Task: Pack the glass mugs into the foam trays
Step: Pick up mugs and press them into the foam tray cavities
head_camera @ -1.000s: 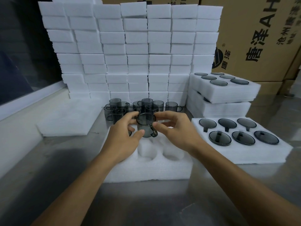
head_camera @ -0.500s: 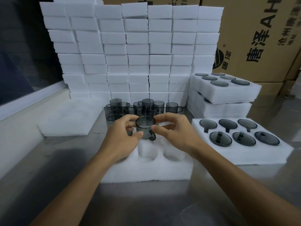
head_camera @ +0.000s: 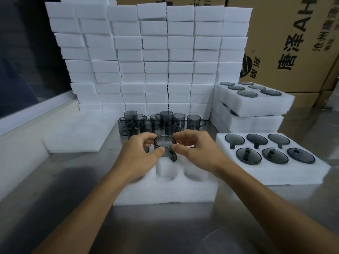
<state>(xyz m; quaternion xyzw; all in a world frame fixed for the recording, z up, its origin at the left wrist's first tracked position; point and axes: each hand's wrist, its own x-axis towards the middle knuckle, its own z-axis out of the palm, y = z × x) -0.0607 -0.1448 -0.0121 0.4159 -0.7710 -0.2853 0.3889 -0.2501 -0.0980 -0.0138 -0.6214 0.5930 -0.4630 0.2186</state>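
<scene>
Both hands, left and right, pinch the mug above the tray; misaligned with a pocket, it could jam or slip.

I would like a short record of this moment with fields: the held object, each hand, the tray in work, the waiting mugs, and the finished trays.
held object: smoky grey glass mug, upright, handle toward the person
left hand: left hand pinches the mug rim
right hand: right hand pinches the rim on the other side
tray in work: white foam tray, two front pockets empty
waiting mugs: cluster of grey mugs behind the tray
finished trays: filled foam tray at right; stacked trays behind it
</scene>
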